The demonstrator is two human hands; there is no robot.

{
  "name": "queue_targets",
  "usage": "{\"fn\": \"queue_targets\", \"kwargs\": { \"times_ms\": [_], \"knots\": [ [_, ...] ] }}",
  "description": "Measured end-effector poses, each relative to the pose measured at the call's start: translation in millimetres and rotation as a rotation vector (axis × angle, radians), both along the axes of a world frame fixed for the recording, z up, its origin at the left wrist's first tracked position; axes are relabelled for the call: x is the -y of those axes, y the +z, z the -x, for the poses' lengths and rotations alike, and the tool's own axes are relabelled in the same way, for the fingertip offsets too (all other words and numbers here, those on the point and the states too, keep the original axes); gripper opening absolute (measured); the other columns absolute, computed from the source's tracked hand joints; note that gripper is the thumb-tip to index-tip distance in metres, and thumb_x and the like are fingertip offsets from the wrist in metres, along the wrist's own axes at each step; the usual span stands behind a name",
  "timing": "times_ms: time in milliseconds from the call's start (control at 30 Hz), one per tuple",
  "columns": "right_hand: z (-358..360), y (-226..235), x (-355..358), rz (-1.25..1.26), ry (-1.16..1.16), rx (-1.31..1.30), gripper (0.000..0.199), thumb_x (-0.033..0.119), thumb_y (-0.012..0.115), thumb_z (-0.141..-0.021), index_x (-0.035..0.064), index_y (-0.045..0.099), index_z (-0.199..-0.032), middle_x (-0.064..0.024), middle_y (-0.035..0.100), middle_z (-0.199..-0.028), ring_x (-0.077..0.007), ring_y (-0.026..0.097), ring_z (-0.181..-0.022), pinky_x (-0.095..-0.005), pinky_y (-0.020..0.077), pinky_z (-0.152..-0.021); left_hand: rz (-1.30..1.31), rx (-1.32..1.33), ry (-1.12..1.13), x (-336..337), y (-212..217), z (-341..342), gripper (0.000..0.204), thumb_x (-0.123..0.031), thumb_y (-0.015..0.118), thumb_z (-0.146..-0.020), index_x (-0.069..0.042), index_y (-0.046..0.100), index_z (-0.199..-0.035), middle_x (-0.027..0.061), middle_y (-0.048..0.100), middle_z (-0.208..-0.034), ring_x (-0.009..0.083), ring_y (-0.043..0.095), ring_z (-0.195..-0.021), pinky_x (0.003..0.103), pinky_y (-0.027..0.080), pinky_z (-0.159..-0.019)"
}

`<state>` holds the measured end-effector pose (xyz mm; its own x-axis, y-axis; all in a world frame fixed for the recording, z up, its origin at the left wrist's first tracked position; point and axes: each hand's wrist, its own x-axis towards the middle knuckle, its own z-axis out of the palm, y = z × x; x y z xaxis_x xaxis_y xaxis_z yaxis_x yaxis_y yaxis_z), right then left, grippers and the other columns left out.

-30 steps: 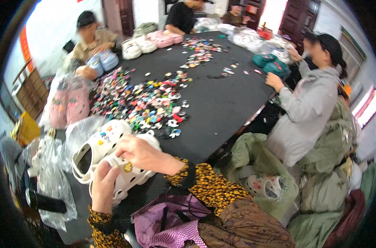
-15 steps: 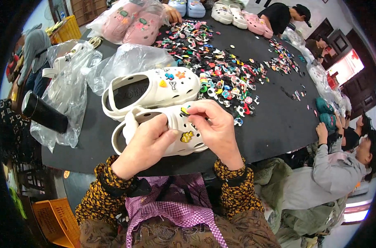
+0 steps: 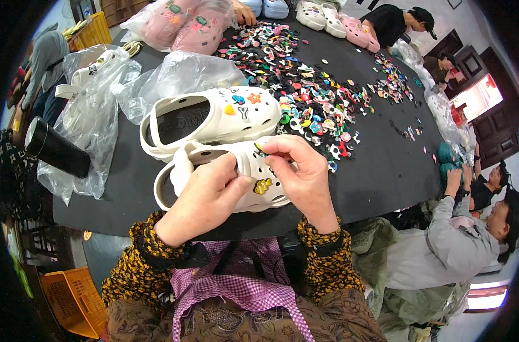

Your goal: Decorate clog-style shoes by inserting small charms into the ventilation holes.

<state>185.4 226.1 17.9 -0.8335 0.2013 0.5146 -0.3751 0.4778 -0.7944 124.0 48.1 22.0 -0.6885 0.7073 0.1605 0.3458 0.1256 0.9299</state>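
Observation:
Two white clogs lie side by side in front of me on the black table. My left hand (image 3: 205, 196) grips the nearer clog (image 3: 251, 202), its fingers inside the opening and the thumb on the upper. With thumb and forefinger, my right hand (image 3: 302, 179) pinches a small dark and yellow-green shoe charm (image 3: 260, 149) against the top of that clog. My fingers cover part of the charm. A yellow fish charm (image 3: 262, 186) sits on the clog's side below. On the farther clog (image 3: 265, 111) are several charms, including an orange starfish (image 3: 254, 98) and a letter.
Loose charms (image 3: 311, 100) spread across the table beyond the clogs. Clear plastic bags (image 3: 182, 74) and a black cylinder (image 3: 57, 149) lie at the left. Bagged pink clogs (image 3: 197, 34) stand at the back. People work around the table; an orange crate (image 3: 71, 302) is at lower left.
The view has shifted slightly. Both hands stay on the nearer clog, and the charm in my right fingers remains at about the same spot on its upper.

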Motion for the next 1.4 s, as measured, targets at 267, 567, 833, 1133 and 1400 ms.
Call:
{"fn": "queue_targets", "kwargs": {
  "times_ms": [267, 567, 833, 1133, 1400],
  "knots": [
    [0.4, 0.2, 2.7, 0.011, 0.003, -0.002, 0.02, -0.008, 0.061, -0.078, 0.0013, 0.064, -0.095, -0.0091, 0.064, -0.089, -0.017, 0.062, -0.079, -0.0274, 0.0514, -0.07, 0.051, -0.035, 0.015, 2.0, 4.6, 0.2, 0.02, -0.013, 0.057, -0.087, 0.006, 0.051, -0.086, 0.0186, 0.057, -0.066, 0.028, 0.056, -0.059, 0.038, 0.043, -0.057],
    [-2.3, -4.0, -0.4, 0.064, 0.01, 0.058, 0.019, -0.009, 0.06, -0.082, -0.0014, 0.063, -0.099, -0.006, 0.063, -0.094, -0.0097, 0.06, -0.083, -0.0233, 0.0487, -0.076, 0.001, -0.024, 0.007, -1.1, 0.5, -0.6, 0.02, -0.014, 0.057, -0.087, 0.006, 0.052, -0.087, 0.0177, 0.059, -0.069, 0.0248, 0.057, -0.062, 0.037, 0.044, -0.058],
    [-2.0, -1.7, 1.2, -0.017, -0.004, -0.01, 0.02, -0.01, 0.06, -0.08, -0.0012, 0.063, -0.098, -0.0061, 0.063, -0.093, -0.0103, 0.06, -0.082, -0.0234, 0.0493, -0.074, 0.012, -0.026, 0.018, 0.0, -6.2, 0.3, 0.021, -0.014, 0.057, -0.087, 0.006, 0.052, -0.086, 0.0149, 0.055, -0.066, 0.0223, 0.053, -0.06, 0.036, 0.042, -0.057],
    [-2.1, 0.2, 2.5, -0.049, -0.028, -0.056, 0.019, -0.007, 0.061, -0.076, 0.0014, 0.064, -0.092, -0.0095, 0.066, -0.087, -0.0233, 0.063, -0.081, -0.0325, 0.0498, -0.074, 0.039, -0.078, 0.015, -1.7, -8.5, 0.5, 0.021, -0.015, 0.057, -0.087, 0.005, 0.051, -0.085, 0.0187, 0.057, -0.067, 0.0317, 0.057, -0.063, 0.039, 0.043, -0.058],
    [-6.0, 6.2, 11.3, -0.331, -0.061, -0.161, 0.02, -0.006, 0.059, -0.073, 0.0026, 0.063, -0.091, -0.0107, 0.064, -0.085, -0.0293, 0.06, -0.083, -0.0387, 0.0479, -0.076, 0.088, -0.118, 0.053, 1.6, 4.1, -5.2, 0.019, -0.014, 0.057, -0.086, 0.003, 0.05, -0.084, 0.021, 0.058, -0.068, 0.0383, 0.06, -0.068, 0.043, 0.045, -0.06]
  ]
}}
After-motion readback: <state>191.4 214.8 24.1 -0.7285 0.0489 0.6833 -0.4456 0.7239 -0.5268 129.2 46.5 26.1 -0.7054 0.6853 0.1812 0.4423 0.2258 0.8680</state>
